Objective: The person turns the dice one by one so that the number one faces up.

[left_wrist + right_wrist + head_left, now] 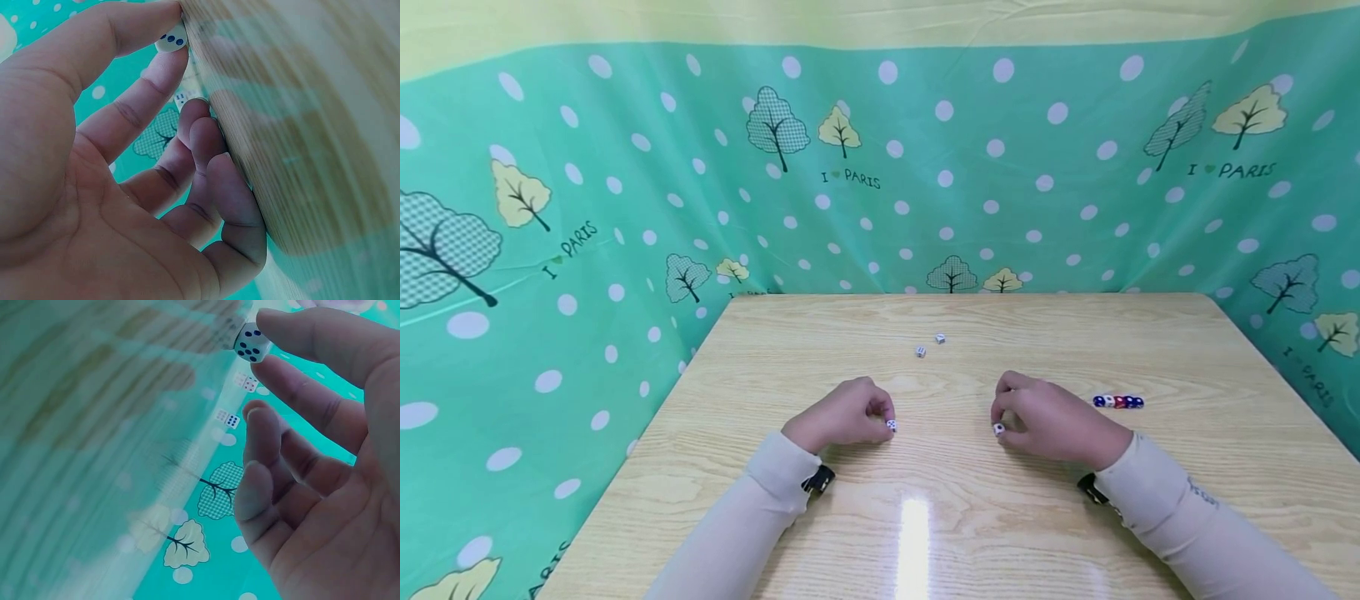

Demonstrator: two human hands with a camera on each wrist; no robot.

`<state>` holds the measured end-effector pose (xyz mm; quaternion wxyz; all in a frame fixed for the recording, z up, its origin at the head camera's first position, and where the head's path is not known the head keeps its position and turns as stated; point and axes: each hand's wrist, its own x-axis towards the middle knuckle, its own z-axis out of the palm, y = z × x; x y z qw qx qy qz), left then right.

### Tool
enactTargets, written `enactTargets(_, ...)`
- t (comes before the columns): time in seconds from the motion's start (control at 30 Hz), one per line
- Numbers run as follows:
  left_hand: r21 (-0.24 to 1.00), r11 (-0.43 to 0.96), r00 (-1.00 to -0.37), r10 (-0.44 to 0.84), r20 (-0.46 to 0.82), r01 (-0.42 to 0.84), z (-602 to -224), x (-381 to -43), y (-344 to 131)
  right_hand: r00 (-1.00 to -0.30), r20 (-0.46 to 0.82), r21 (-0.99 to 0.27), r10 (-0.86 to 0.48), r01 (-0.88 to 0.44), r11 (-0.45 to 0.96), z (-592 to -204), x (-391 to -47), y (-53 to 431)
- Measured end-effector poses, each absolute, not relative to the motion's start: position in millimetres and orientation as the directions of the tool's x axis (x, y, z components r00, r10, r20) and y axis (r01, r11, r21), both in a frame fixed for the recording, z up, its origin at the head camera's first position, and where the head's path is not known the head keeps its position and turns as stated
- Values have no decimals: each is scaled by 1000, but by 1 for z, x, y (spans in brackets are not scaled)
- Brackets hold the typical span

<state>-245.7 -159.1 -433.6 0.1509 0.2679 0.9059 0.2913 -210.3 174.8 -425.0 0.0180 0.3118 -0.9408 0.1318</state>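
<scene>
My left hand (852, 414) pinches a white die (891, 425) with blue pips between thumb and index finger, low at the tabletop. In the left wrist view that die (172, 39) shows between the two fingertips, while the other fingers curl against the wood. Across from it, my right hand (1051, 419) holds another white die (998, 429) the same way. Dark pips cover the face of this die (251, 344) in the right wrist view. Both dice sit at about the same distance from me, with a gap of bare wood between the hands.
Two white dice (921, 352) lie farther back, near the middle of the wooden table (820, 325). Right of my right hand is a short row of blue, white and red dice (1118, 402). A green dotted curtain (943, 150) hangs behind and along the sides.
</scene>
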Motion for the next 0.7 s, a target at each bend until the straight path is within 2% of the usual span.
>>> enactTargets(0.3,605,690,-812,572,-118,398,-433,-246,-159,-772,201,-148,-602,-632,761,-425,-211,176)
enactTargets(0.7,603,688,-813,572,-108,404,-433,-246,-159,-800,195,-127,-567,-594,795,-410,-217,192)
